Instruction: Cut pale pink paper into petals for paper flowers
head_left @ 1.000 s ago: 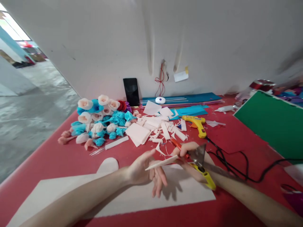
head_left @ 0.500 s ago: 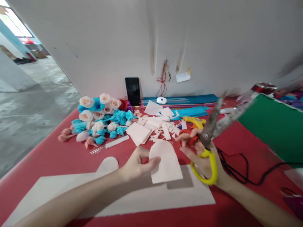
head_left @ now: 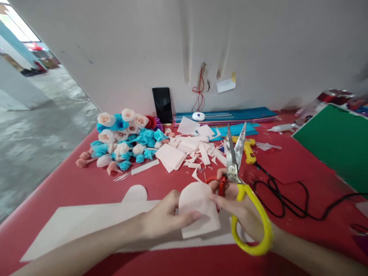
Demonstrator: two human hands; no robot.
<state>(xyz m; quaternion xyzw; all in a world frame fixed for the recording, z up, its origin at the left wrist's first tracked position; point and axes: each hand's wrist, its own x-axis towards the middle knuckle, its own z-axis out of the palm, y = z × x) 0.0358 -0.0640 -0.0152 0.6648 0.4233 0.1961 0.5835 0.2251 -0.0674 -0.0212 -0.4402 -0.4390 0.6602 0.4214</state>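
My left hand [head_left: 165, 218] pinches a pale pink paper petal [head_left: 198, 203], rounded at the top and straight along its lower edge. The thumb lies across its front. My right hand [head_left: 241, 209] is closed on scissors [head_left: 234, 168] with one red and one yellow handle loop. Their blades stand apart and point up, away from the paper. The right fingertips touch the petal's right edge. Beneath both hands lies a long pale paper sheet [head_left: 94, 214]. Another round-ended paper piece [head_left: 135, 193] rests at the sheet's far edge.
Blue, white and pink paper flowers [head_left: 126, 138] lie at the left, beside paper scraps [head_left: 189, 147]. A phone [head_left: 162, 105] leans on the wall. A yellow glue gun [head_left: 248, 149] trails a black cord [head_left: 276, 191]. A green board [head_left: 330, 145] stands at the right.
My right hand has moved in to the petal and now touches its edge. The scissors have swung from tilting right to pointing up. The petal sits slightly lower in view.
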